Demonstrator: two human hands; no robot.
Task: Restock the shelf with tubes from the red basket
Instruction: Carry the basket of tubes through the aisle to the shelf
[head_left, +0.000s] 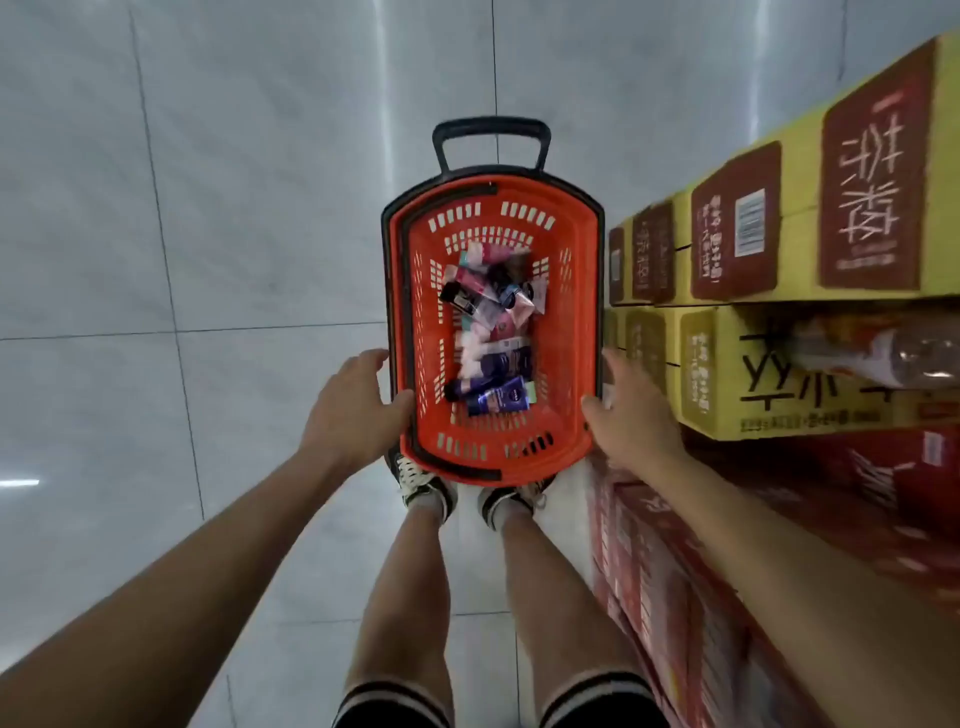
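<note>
A red basket with a black rim and a black pull handle hangs in front of me, covering the toes of my shoes. Several cosmetic tubes lie jumbled on its bottom, pink, white, black and dark blue. My left hand holds the basket's left edge, its thumb hooked over the rim. My right hand holds the right edge, thumb against the rim and fingers along the outside. No shelf for tubes is in view.
Stacked yellow cartons with brown labels stand close on the right, touching the basket's side. Red cartons lie below them beside my right leg. Grey tiled floor stretches to the left and ahead.
</note>
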